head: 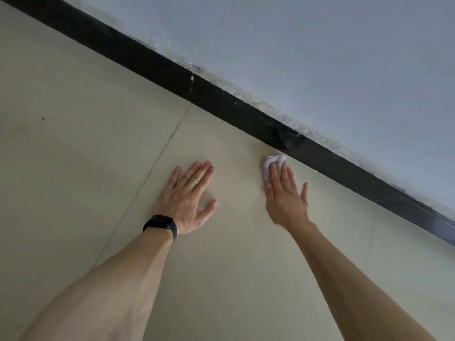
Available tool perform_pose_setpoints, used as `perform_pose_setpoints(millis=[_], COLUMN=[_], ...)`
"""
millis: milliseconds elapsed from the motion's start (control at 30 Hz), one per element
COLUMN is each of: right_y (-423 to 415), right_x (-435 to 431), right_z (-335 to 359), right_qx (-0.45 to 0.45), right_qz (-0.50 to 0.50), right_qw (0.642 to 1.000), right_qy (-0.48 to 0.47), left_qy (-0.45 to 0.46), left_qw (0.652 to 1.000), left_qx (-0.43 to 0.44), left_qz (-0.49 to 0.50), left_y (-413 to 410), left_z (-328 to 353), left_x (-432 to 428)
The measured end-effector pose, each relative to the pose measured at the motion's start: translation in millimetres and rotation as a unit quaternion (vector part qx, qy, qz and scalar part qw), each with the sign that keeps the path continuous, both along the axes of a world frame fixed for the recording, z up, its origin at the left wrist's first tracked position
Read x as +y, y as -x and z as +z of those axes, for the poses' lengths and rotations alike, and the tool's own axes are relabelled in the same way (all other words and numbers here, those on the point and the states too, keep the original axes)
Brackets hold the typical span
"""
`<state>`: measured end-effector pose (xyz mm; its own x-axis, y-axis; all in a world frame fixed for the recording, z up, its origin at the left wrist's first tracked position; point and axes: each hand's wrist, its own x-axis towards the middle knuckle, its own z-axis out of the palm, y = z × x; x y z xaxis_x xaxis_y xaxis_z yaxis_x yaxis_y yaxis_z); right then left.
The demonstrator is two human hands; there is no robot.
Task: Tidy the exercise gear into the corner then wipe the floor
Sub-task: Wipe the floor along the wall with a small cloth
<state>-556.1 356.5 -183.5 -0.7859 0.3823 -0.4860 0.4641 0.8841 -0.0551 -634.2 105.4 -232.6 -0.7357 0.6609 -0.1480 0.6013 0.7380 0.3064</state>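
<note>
A small white cloth point(269, 163) lies crumpled on the beige tiled floor point(98, 156), right beside the black skirting. My right hand point(286, 195) rests flat on top of it, fingers stretched out, pressing it to the floor; most of the cloth is hidden under the fingers. My left hand point(188, 196) lies flat on the tiles to the left, fingers spread, holding nothing. It wears a ring, and a dark watch sits on its wrist. No exercise gear is in view.
A black skirting board point(221, 99) runs diagonally from top left to lower right, with a pale blue-grey wall point(320, 50) above it, stained along its foot. Thin tile joints point(157, 156) cross the floor. A small dark speck point(43, 118) lies far left.
</note>
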Motion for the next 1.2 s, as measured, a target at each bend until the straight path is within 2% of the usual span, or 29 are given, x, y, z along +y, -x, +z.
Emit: perform_pose_setpoints(millis=[67,167,233,367,500,567,667,767,867,933,1033,1067,1133,1200], right_y=[14.9,34.5,42.1,54.6,101.7,133.3,148.6,139.1,135.6,109.7,26.5,-4.5,-48.9,-49.2], right_x=[-3.5,-20.7,-26.1,-44.5,-93.1,-121.5,-142.6,-147.4,-150.9,-145.3,-140.1,-144.7,-156.2,-146.6], right_z=[-2.5,-4.3,-4.2,0.3,-1.4,-5.3,-17.7,-24.2,-24.4,-22.7,-19.0,-17.2,-15.3,-16.0], right_qx=[-0.012,-0.015,-0.004,0.018,0.040,0.064,0.088,0.077,0.093,0.099,0.103,0.105,0.099,0.077], right_qz=[-0.113,-0.171,-0.179,-0.172,-0.089,-0.095,-0.102,0.046,0.166,0.207,0.234,0.261,0.373,0.461], right_qw=[0.994,0.985,0.983,0.985,0.993,0.989,0.989,0.995,0.980,0.972,0.966,0.958,0.918,0.880], right_qy=[0.010,0.026,0.028,0.020,0.067,0.092,0.067,0.039,0.050,0.049,0.049,0.061,0.087,0.087], left_qy=[0.002,-0.030,-0.032,0.057,0.076,0.062,0.057,0.051,0.039,0.036,0.031,0.031,0.032,0.037], left_qw=[1.000,0.998,0.999,0.982,0.984,0.984,0.981,0.981,0.981,0.981,0.981,0.981,0.981,0.980], left_qx=[-0.013,-0.042,-0.030,-0.012,-0.004,0.002,0.003,0.005,0.000,-0.003,0.006,0.005,0.007,0.007], left_qz=[-0.005,-0.021,0.012,0.181,0.162,0.169,0.184,0.185,0.189,0.190,0.193,0.192,0.193,0.193], left_y=[1.4,-1.5,7.3,53.4,70.9,72.2,75.8,73.7,74.8,77.3,78.2,79.3,79.6,78.8], left_z=[0.8,5.3,8.4,11.4,8.6,7.1,2.8,-1.5,-2.6,-0.9,0.8,1.6,3.0,3.9], left_x=[-1.1,-6.1,-23.8,-86.6,-115.1,-112.3,-112.9,-117.1,-117.6,-117.4,-115.7,-114.4,-114.6,-116.6])
